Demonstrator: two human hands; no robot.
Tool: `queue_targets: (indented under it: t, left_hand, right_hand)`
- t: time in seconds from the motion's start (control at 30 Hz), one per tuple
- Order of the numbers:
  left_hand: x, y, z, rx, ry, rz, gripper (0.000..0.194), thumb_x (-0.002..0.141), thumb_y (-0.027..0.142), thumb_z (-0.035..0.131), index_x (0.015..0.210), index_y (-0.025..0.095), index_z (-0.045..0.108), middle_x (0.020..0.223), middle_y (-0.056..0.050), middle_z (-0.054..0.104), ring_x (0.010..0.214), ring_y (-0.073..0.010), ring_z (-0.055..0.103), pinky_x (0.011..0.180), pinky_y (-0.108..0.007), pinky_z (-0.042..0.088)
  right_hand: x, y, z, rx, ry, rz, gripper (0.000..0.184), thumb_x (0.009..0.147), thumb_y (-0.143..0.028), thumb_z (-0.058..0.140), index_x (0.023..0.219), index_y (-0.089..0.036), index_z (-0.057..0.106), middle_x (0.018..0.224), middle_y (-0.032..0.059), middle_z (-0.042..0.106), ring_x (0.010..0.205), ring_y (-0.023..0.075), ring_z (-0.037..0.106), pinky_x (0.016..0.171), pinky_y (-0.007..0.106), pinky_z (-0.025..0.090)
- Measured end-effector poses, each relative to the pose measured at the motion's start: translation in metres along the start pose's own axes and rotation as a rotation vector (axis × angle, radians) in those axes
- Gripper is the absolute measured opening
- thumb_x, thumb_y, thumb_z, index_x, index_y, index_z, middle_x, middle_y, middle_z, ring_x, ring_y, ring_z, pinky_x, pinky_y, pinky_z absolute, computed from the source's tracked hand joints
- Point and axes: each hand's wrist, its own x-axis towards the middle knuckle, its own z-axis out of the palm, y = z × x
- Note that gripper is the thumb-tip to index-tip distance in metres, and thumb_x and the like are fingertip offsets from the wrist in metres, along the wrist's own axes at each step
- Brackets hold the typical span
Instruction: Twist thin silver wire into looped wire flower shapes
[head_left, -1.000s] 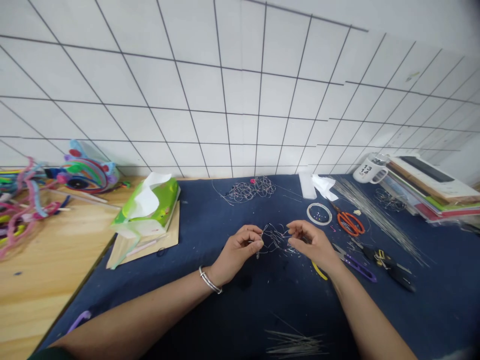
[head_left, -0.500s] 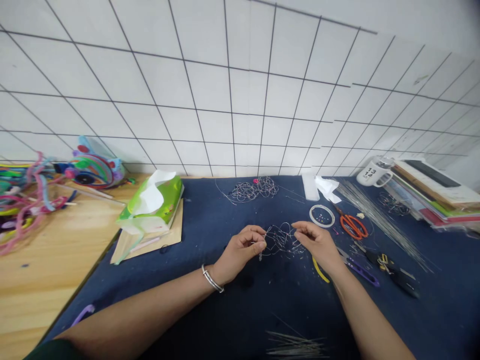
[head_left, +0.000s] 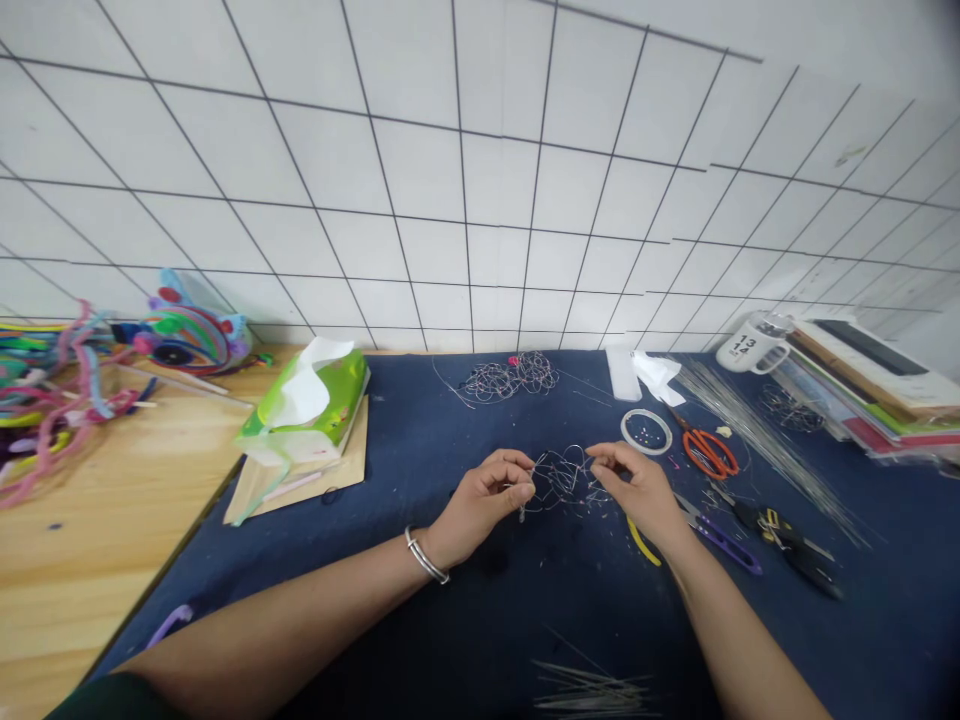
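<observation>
Left hand (head_left: 491,497) (bangle (head_left: 420,557) on wrist) pinches tangled wire (head_left: 564,480).

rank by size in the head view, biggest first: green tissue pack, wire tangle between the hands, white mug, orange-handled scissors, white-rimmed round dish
1. Green tissue pack
2. Wire tangle between the hands
3. White mug and orange-handled scissors: too alike to rank
4. White-rimmed round dish

Two hands (head_left: 486,505), one wire tangle (head_left: 566,477) between them. One mug (head_left: 744,346), one green tissue pack (head_left: 339,400), one orange-handled scissors (head_left: 709,453), one purple-handled snips (head_left: 724,543), one round dish (head_left: 667,443). Straight-wire bundles (head_left: 772,450): two, strands uncountable.
</observation>
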Motion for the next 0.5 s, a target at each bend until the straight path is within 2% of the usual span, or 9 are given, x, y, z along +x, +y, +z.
queue_targets:
  t: [0.33,0.5]
  left_hand:
    - [0.001,0.000,-0.001,-0.005,-0.013,0.007,0.015,0.077,0.027,0.060,0.072,0.013,0.062,0.100,-0.007,0.051,0.093,-0.0165,0.049,0.081,-0.030,0.040]
    - [0.000,0.000,-0.001,-0.012,-0.025,0.002,0.014,0.077,0.027,0.060,0.073,0.013,0.062,0.102,-0.007,0.050,0.092,-0.0162,0.049,0.080,-0.030,0.041]
  right_hand:
    - [-0.002,0.001,0.002,-0.183,0.071,-0.085,0.020,0.077,-0.022,0.055,0.096,-0.025,0.061,0.081,0.0025,0.056,0.072,0.0171,0.052,0.069,0.030,0.042]
    - [-0.005,-0.006,0.003,-0.177,0.067,-0.098,0.022,0.079,-0.021,0.052,0.099,-0.026,0.060,0.079,0.0019,0.055,0.064,0.0147,0.049,0.062,0.028,0.041]
